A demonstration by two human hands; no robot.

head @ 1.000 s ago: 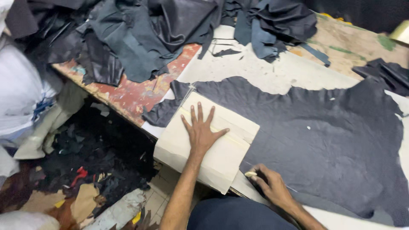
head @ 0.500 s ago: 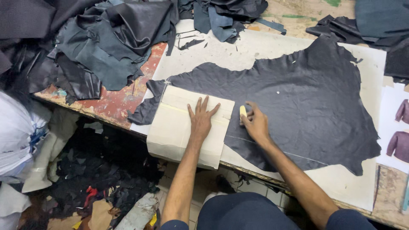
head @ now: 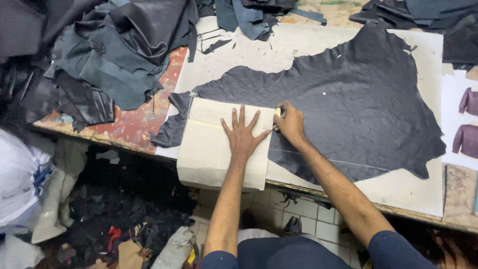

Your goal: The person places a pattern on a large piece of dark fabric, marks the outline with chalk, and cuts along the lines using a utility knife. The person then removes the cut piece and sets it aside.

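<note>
A large dark leather hide (head: 348,94) lies spread flat on the pale work table (head: 408,189). A cream paper pattern (head: 209,149) rests on the hide's left end and overhangs the table's front edge. My left hand (head: 243,133) presses flat on the pattern with its fingers spread. My right hand (head: 290,123) pinches a small pale piece of chalk (head: 278,111) against the hide at the pattern's upper right edge. A thin pale line (head: 328,159) runs across the hide to the right of the pattern.
A heap of dark leather pieces (head: 114,55) covers the table's left end, over a red patterned surface (head: 139,119). More dark scraps (head: 259,12) lie at the back. A sheet with purple jacket pictures (head: 468,124) sits at the right. Scraps and bags (head: 124,224) litter the tiled floor.
My right hand has moved from the pattern's near right corner up along its right edge to the upper corner. My left hand has stayed flat on the pattern.
</note>
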